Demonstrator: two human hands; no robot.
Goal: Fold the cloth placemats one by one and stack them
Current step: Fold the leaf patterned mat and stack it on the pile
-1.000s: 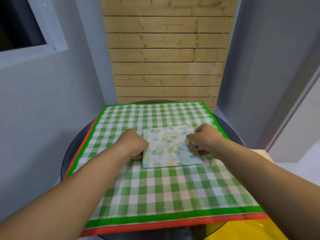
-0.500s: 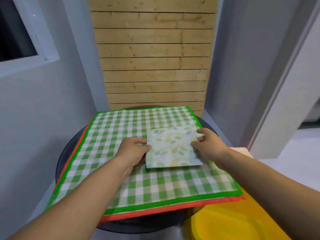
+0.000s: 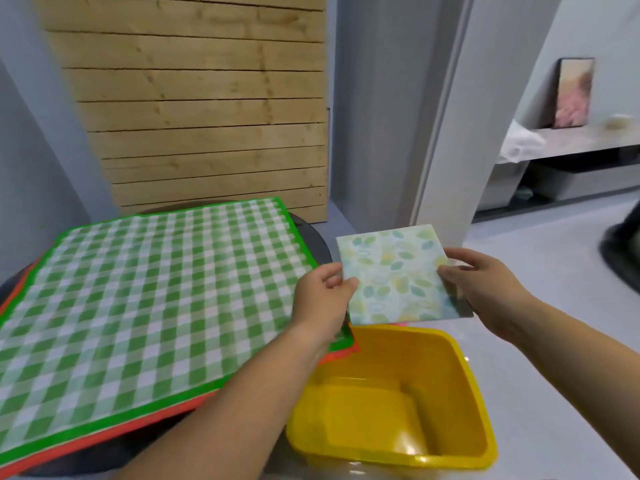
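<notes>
A folded leaf-print placemat point(image 3: 394, 275) hangs in the air to the right of the table, above the far rim of a yellow tub. My left hand point(image 3: 322, 299) pinches its left edge and my right hand point(image 3: 485, 289) grips its right edge. A green checked placemat point(image 3: 149, 289) lies spread flat on the round dark table point(image 3: 311, 233). Under it the orange edge of another placemat point(image 3: 145, 420) shows along the front and left.
An empty yellow plastic tub point(image 3: 391, 403) stands on the floor right of the table. A wooden slat panel point(image 3: 201, 109) leans behind the table, between grey walls. A doorway at right opens onto a low shelf point(image 3: 571, 147).
Both hands lifted the folded leaf-print placemat off the checked placemat and carried it right, off the table and over the yellow tub. The view turned right with it.
</notes>
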